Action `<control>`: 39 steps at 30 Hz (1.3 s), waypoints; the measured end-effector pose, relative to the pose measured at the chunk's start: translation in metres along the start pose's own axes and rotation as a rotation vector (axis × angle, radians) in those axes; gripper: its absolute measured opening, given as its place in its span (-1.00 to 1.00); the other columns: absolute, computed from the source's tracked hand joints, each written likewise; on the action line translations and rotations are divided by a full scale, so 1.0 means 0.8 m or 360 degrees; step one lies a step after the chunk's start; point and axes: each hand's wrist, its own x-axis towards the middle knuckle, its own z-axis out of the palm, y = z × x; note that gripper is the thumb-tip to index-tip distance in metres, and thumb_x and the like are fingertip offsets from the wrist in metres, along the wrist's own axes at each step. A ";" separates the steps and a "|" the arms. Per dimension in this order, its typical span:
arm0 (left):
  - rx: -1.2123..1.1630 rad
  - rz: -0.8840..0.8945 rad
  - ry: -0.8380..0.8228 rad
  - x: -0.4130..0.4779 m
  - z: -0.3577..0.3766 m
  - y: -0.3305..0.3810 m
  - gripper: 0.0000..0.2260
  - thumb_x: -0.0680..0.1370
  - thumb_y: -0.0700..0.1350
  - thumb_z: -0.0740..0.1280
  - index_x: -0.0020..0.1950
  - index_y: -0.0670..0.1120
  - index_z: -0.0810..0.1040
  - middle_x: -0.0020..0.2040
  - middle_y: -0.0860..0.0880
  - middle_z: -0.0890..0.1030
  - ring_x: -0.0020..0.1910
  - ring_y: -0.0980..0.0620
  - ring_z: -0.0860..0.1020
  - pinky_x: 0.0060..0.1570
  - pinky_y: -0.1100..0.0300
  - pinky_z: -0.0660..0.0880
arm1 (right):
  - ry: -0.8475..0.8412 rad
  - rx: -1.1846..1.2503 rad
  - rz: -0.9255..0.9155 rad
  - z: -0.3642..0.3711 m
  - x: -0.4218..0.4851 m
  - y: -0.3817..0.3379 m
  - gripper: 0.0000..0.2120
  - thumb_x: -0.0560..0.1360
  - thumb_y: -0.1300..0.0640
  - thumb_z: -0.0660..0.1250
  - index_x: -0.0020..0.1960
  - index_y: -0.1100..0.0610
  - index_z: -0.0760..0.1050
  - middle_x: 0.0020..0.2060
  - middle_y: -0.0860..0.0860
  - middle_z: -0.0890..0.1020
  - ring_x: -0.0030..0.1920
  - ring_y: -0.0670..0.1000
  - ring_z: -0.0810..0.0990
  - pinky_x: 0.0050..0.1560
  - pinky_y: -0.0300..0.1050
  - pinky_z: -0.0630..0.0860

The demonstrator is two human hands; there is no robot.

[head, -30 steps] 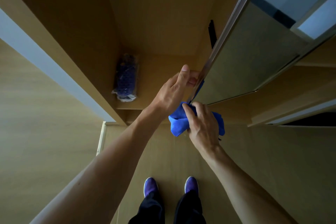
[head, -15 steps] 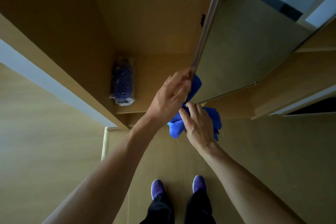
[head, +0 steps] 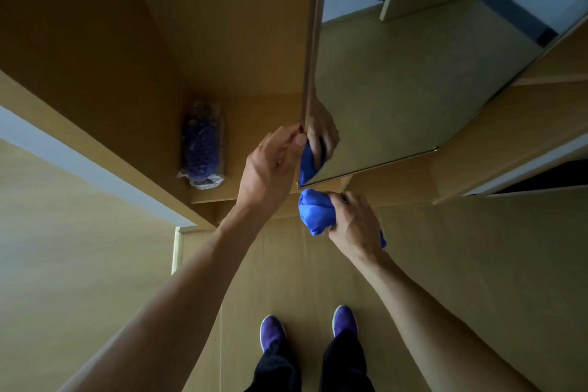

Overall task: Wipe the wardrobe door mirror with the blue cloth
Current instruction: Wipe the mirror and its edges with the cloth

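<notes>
Now your left hand (head: pixel 273 165), gripping the door edge (head: pixel 311 67), has swung the mirror (head: pixel 397 89) round to face you, while your right hand (head: pixel 354 224) clutches the blue cloth (head: pixel 315 212) bunched just below its bottom corner, ready to wipe.

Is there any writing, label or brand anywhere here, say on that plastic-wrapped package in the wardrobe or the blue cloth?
No text can be read.
The plastic-wrapped package shows only a blurred dark blue pattern.
The blue cloth, the mirror and the purple shoes show no writing.
</notes>
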 end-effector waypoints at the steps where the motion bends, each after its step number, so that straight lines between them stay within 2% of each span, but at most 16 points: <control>1: 0.0018 -0.0016 0.0033 -0.001 0.002 -0.001 -0.82 0.70 -0.03 0.25 0.17 -0.05 0.60 -0.19 0.12 0.51 -0.23 0.18 0.46 -0.16 0.28 0.35 | -0.0037 0.0099 0.0086 -0.003 -0.002 0.005 -0.58 0.39 0.23 0.37 0.23 0.03 0.56 0.01 0.03 0.62 0.05 0.13 0.58 -0.03 -0.03 0.53; 4: 0.0032 -0.0033 0.0113 -0.006 0.007 0.002 -0.80 0.70 -0.01 0.25 0.16 -0.09 0.60 -0.23 0.14 0.48 -0.24 0.16 0.41 -0.17 0.25 0.33 | -0.0233 0.0637 0.0281 -0.009 -0.013 0.015 -0.69 0.49 0.18 0.31 0.23 0.11 0.56 0.04 0.06 0.67 0.01 0.12 0.64 0.04 0.05 0.60; 6: 0.0020 -0.0041 0.0128 -0.009 0.008 0.007 -0.79 0.69 -0.02 0.25 0.16 -0.09 0.61 -0.22 0.12 0.50 -0.20 0.08 0.43 -0.15 0.21 0.35 | -0.0287 0.0972 0.0495 -0.013 -0.020 0.017 -0.76 0.44 0.21 0.27 0.08 0.13 0.58 -0.08 0.05 0.71 -0.08 0.10 0.65 -0.06 0.13 0.60; 9: 0.0017 -0.0059 0.0095 -0.012 0.007 0.012 -0.76 0.70 -0.01 0.23 0.20 -0.09 0.61 -0.09 -0.01 0.60 -0.09 -0.03 0.53 -0.08 0.13 0.45 | -0.0266 0.1175 0.0806 -0.015 -0.021 0.019 -0.85 0.45 0.10 0.38 -0.01 -0.09 0.53 -0.19 -0.09 0.67 -0.14 -0.04 0.65 -0.19 -0.13 0.53; 12: 0.0054 -0.0059 0.0110 -0.013 0.006 0.010 -0.76 0.71 -0.03 0.21 0.22 -0.10 0.61 -0.01 -0.06 0.64 0.00 -0.07 0.57 -0.01 0.08 0.48 | -0.0272 0.1568 0.1061 -0.010 -0.017 0.021 -0.81 0.47 0.00 0.48 0.04 0.00 0.58 -0.13 0.00 0.69 -0.18 -0.02 0.67 -0.30 -0.18 0.51; 13: 0.0046 -0.0069 0.0111 -0.014 0.006 0.009 -0.76 0.71 -0.04 0.21 0.23 -0.10 0.61 0.00 -0.05 0.65 0.01 -0.06 0.57 0.00 0.09 0.48 | -0.0322 0.1702 0.1165 -0.009 -0.017 0.021 -0.77 0.48 -0.02 0.49 0.07 0.03 0.58 -0.08 0.03 0.71 -0.15 0.00 0.70 -0.29 -0.14 0.57; 15: 0.0032 -0.0097 0.0072 -0.016 0.007 0.007 -0.74 0.72 -0.02 0.20 0.26 -0.08 0.60 0.02 -0.03 0.65 0.02 -0.03 0.58 0.00 0.12 0.48 | -0.0448 0.1895 0.1356 -0.004 -0.014 0.022 -0.68 0.49 -0.05 0.48 0.14 0.09 0.57 0.01 0.10 0.73 -0.02 0.11 0.73 -0.06 0.05 0.68; 17: 0.0028 -0.0115 0.0026 -0.017 0.009 0.001 -0.72 0.71 0.01 0.20 0.30 -0.07 0.58 0.05 -0.02 0.65 0.04 0.01 0.60 0.01 0.14 0.50 | -0.0587 0.2100 0.1474 0.005 -0.008 0.023 -0.61 0.52 -0.08 0.45 0.20 0.15 0.55 0.09 0.16 0.71 0.09 0.19 0.71 0.17 0.15 0.61; 20: 0.0035 -0.0079 0.0041 -0.015 0.010 -0.010 -0.72 0.69 0.04 0.22 0.28 -0.08 0.58 -0.01 0.08 0.64 0.00 0.17 0.61 -0.07 0.33 0.47 | -0.0732 0.2554 0.1458 0.021 0.001 0.014 -0.64 0.62 -0.05 0.30 0.25 0.21 0.54 0.12 0.16 0.70 0.12 0.13 0.68 0.08 0.02 0.61; 23: 0.0091 0.0002 0.0054 -0.011 0.012 -0.020 -0.79 0.69 0.00 0.26 0.20 -0.06 0.60 -0.12 0.23 0.59 -0.13 0.39 0.56 -0.18 0.50 0.36 | -0.0838 0.2808 0.1372 0.034 0.013 -0.005 -0.66 0.67 0.01 0.19 0.21 0.23 0.57 0.04 0.15 0.71 0.05 0.10 0.69 0.04 -0.04 0.59; 26: 0.0153 0.0071 0.0063 -0.009 0.013 -0.024 -0.83 0.70 -0.03 0.25 0.17 -0.05 0.60 -0.10 0.24 0.60 -0.13 0.40 0.56 -0.19 0.51 0.36 | -0.0861 0.3029 0.1388 0.042 0.026 -0.020 -0.63 0.69 0.05 0.15 0.30 0.28 0.53 0.16 0.21 0.67 0.22 0.16 0.63 0.29 0.03 0.52; 29: 0.0218 0.0121 0.0085 -0.008 0.014 -0.026 -0.86 0.71 -0.05 0.24 0.12 -0.03 0.58 -0.12 0.24 0.58 -0.16 0.38 0.55 -0.22 0.53 0.36 | -0.0847 0.3249 0.1456 0.051 0.034 -0.027 -0.62 0.69 0.11 0.13 0.39 0.29 0.48 0.35 0.27 0.55 0.42 0.23 0.48 0.52 0.12 0.30; 31: 0.0261 0.0151 0.0115 -0.008 0.016 -0.023 -0.89 0.72 -0.06 0.23 0.03 0.06 0.51 -0.18 0.26 0.53 -0.21 0.36 0.53 -0.26 0.52 0.33 | -0.0823 0.3317 0.1441 0.055 0.034 -0.032 -0.64 0.67 0.12 0.14 0.30 0.30 0.57 0.30 0.26 0.59 0.35 0.22 0.55 0.47 0.10 0.38; 34: 0.0305 0.0147 0.0172 -0.010 0.021 -0.020 -0.86 0.72 -0.07 0.22 0.00 0.14 0.42 -0.24 0.27 0.48 -0.25 0.31 0.49 -0.28 0.49 0.30 | -0.0787 0.3418 0.1441 0.052 0.033 -0.040 -0.63 0.65 0.14 0.17 0.02 0.29 0.72 0.07 0.24 0.71 0.03 0.20 0.73 0.11 0.09 0.63; 36: 0.0300 0.0123 0.0193 -0.012 0.023 -0.020 -0.88 0.72 -0.09 0.23 0.02 0.11 0.47 -0.23 0.27 0.49 -0.24 0.34 0.50 -0.27 0.50 0.32 | -0.0781 0.3434 0.1479 0.044 0.035 -0.041 -0.67 0.64 0.16 0.18 0.13 0.31 0.67 0.10 0.26 0.69 0.05 0.23 0.72 0.14 0.12 0.61; 39: 0.0284 0.0058 0.0221 -0.011 0.026 -0.021 -0.86 0.72 -0.08 0.23 0.11 -0.05 0.57 -0.19 0.28 0.52 -0.20 0.38 0.51 -0.23 0.53 0.33 | -0.0762 0.3414 0.1523 0.026 0.045 -0.025 -0.62 0.66 0.18 0.15 0.40 0.33 0.46 0.33 0.29 0.56 0.36 0.26 0.53 0.43 0.13 0.40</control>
